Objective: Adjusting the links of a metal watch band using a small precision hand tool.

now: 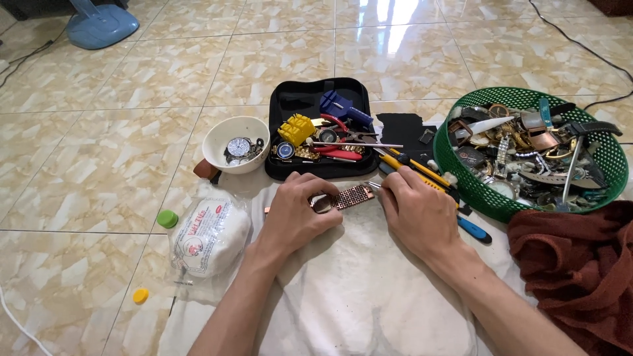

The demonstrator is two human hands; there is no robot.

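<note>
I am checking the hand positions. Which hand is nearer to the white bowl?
Left. The left hand lies just below and right of the white bowl, holding a watch. The right hand is farther right, beyond the watch.

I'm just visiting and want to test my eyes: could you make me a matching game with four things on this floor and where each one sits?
Things:
1. white bowl
2. green basket
3. copper watch band
4. green bottle cap

Places:
A. on bare tile, left of the plastic bag
B. far right, heaped with watch parts
C. between the left hand and right hand
D. just left of the black tool case

Pairs: 1-D, 2-B, 3-C, 4-A
</note>
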